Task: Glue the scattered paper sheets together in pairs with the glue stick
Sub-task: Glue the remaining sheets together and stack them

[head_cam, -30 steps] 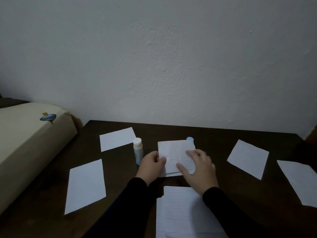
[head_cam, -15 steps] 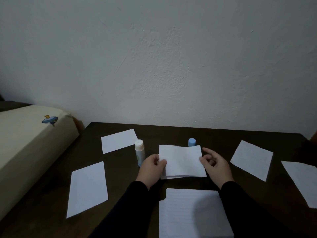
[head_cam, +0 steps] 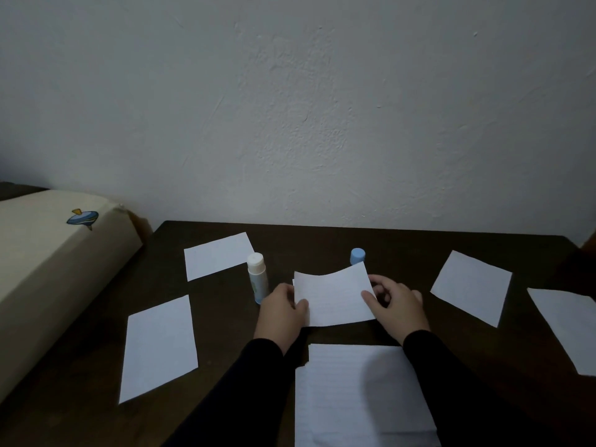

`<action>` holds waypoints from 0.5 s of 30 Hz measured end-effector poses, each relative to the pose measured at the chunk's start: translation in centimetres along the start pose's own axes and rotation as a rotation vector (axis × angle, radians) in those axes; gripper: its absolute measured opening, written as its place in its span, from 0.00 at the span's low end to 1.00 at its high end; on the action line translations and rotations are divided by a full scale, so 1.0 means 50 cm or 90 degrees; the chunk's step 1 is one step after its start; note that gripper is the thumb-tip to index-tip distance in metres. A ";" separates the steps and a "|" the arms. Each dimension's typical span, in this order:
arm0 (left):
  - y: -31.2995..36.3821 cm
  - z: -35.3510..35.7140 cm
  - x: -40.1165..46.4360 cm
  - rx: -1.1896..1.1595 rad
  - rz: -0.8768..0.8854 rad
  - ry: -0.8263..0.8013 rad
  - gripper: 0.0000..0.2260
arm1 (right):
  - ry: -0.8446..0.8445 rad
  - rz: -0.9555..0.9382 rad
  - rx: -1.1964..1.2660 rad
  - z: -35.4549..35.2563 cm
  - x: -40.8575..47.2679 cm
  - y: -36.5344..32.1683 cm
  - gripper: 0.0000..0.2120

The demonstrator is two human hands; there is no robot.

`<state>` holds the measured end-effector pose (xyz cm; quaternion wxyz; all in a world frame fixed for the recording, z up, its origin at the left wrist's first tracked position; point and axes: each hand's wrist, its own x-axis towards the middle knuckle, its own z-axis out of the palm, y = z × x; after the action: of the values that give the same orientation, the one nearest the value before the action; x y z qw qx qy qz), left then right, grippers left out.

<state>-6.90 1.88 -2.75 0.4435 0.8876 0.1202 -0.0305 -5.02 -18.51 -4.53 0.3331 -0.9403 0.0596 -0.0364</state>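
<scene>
From the head camera, a dark wooden table (head_cam: 403, 250) runs up to a pale plaster wall (head_cam: 322, 108), and both hands meet over its middle on one lined paper sheet (head_cam: 335, 296), which bows upward along its far edge. The left hand (head_cam: 282, 312) pinches the sheet's left edge between thumb and curled fingers; a second edge peeps out just behind that side, though whether it is another sheet is hard to tell. The right hand (head_cam: 398, 304) holds the sheet's right edge, thumb laid on top and fingers curled behind it. The glue stick (head_cam: 257, 279) stands upright just left of the left hand, with its white top on; its blue cap (head_cam: 357, 255) sits beyond the sheet's far right corner. Loose sheets lie flat around them: one toward the far left corner (head_cam: 219, 255), one near the left edge (head_cam: 159, 348), one to the right of the hands (head_cam: 471, 287), one at the right edge (head_cam: 571, 327). A stack of lined paper (head_cam: 354, 398) lies at the near edge between the black sleeves (head_cam: 245, 388). A cream cushion (head_cam: 48, 259) with a spinning-top print lies off the table's left side.
</scene>
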 end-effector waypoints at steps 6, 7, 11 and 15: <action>0.001 0.002 0.000 0.027 0.042 0.042 0.16 | 0.004 -0.006 -0.008 0.001 0.001 0.001 0.19; 0.001 0.004 0.001 0.034 0.048 0.046 0.17 | 0.009 -0.009 -0.008 0.002 0.001 0.001 0.19; -0.005 0.010 0.006 0.073 0.069 0.051 0.12 | 0.014 -0.003 -0.015 0.002 0.006 0.002 0.20; -0.009 0.019 0.011 0.134 0.098 0.056 0.08 | 0.021 0.000 -0.049 0.011 0.013 0.005 0.19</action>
<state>-6.43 1.49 -3.77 0.3431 0.9364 0.0672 0.0301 -4.36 -18.44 -5.07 0.2957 -0.9517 0.0665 -0.0496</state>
